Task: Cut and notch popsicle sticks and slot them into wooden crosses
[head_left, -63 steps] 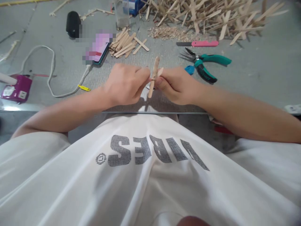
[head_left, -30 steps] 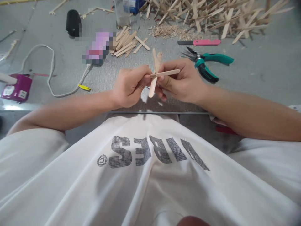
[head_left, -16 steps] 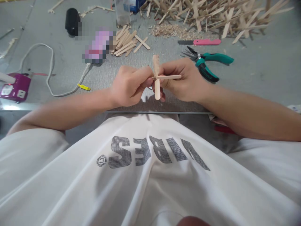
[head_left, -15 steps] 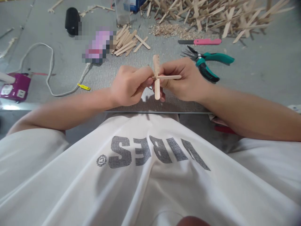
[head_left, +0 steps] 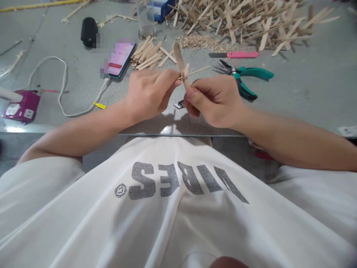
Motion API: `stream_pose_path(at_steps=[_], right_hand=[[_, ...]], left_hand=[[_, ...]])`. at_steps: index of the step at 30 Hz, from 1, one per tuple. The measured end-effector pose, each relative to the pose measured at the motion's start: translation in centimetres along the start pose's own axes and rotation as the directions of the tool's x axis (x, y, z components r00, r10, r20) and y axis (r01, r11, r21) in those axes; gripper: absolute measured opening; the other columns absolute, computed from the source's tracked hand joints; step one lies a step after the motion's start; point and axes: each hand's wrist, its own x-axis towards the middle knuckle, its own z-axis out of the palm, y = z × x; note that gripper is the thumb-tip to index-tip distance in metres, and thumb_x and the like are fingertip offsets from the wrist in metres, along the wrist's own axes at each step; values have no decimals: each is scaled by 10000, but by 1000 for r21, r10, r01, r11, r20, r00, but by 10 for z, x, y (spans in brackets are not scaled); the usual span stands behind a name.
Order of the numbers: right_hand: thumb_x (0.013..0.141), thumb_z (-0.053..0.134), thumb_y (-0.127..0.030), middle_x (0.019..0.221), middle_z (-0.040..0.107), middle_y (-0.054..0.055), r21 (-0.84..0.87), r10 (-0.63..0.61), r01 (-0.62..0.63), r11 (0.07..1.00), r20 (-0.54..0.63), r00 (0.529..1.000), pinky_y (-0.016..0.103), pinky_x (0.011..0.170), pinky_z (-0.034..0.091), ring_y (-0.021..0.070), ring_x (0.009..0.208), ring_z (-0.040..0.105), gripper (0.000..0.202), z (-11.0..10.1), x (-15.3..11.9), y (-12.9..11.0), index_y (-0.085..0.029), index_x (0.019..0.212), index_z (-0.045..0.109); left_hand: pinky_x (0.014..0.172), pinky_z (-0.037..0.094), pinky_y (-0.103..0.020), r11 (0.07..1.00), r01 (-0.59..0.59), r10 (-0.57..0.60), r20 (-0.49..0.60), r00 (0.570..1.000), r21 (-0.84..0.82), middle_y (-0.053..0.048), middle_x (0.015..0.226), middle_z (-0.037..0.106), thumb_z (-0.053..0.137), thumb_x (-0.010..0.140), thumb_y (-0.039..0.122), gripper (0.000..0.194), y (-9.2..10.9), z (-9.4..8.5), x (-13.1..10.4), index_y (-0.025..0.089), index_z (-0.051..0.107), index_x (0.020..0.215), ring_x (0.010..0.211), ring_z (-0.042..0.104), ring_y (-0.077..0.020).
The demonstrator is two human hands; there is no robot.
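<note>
The right hand [head_left: 213, 100], thumb uppermost, pinches the lower end of a flat, round-ended wooden cross [head_left: 179, 56] above the grey table [head_left: 301, 93]; the left hand [head_left: 152, 89], knuckles up, grips it near the crossing. Beyond lie teal-handled pliers [head_left: 234, 70], then a tangled heap of pale sticks [head_left: 242, 22].

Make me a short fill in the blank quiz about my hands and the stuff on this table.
The left hand and right hand hold crossed sticks made of ____.
The blade tool beyond the pliers has a ____ handle.
The tag on the cable is ____.
Missing words: wood; pink; yellow.
</note>
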Motion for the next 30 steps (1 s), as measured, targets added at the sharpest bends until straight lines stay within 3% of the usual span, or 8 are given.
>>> stream_pose_path(at_steps=[1,3,7,12,13,18,23,30], right_hand=[[1094,730,-628,549,605,-25,-11,-6,7,1000,10,1000,315,523,396,111,463,484,538,1,0,-5,-234,736,647],[1110,696,-649,515,557,-31,-42,-9,10,999,16,1000,316,537,391,108,454,439,607,2,0,-11,-230,683,591],[1131,652,-661,505,496,-23,-81,-8,9,997,7,1000,335,558,371,119,486,413,656,4,1,-12,-232,648,538],[1154,629,-600,579,510,-17,-124,-55,58,991,26,998,320,601,364,120,564,469,618,4,-2,-5,-217,679,535],[1156,623,-602,589,510,-17,-127,-66,70,989,34,997,317,606,363,121,577,473,613,4,-2,-4,-216,688,533],[1146,616,-636,592,444,-21,-156,-7,13,988,38,999,344,608,314,124,571,393,631,1,0,-5,-220,690,484],[1150,487,-745,598,402,-2,-280,31,-41,959,-42,999,359,585,300,141,568,355,688,-8,7,11,-230,698,424],[1101,592,-729,756,687,20,-458,-198,65,886,-250,948,361,588,487,177,609,622,482,-10,9,37,-259,993,598]], left_hand=[[590,151,-400,999,28,-29,71,997,18,18,610,532,450,1174,391,260,3,-1,0,285,560,964,498,323,-174],[571,135,-401,1000,-30,30,-20,999,6,33,588,509,407,1175,393,284,6,-4,-1,289,567,966,479,305,-170],[622,255,-415,990,131,-138,196,971,44,-4,661,594,280,1193,590,490,5,-4,-14,325,656,1022,557,389,-190],[581,197,-422,993,50,-47,37,998,-103,14,597,549,305,1166,625,468,10,-2,-18,327,629,1006,499,299,-192],[611,246,-424,987,150,-136,177,975,-66,-5,658,604,306,1184,551,432,13,-3,-16,319,631,1019,531,381,-197],[618,255,-425,962,271,-254,294,921,-19,-3,669,618,246,1220,576,559,22,-9,-10,278,654,981,563,438,-162],[660,368,-369,856,518,-467,418,779,-10,-23,696,636,240,1200,669,688,23,-13,-2,236,739,1008,620,574,-171],[669,366,-344,745,667,-610,427,668,20,-26,700,645,520,1163,446,431,20,-12,5,187,785,941,651,579,-168]])
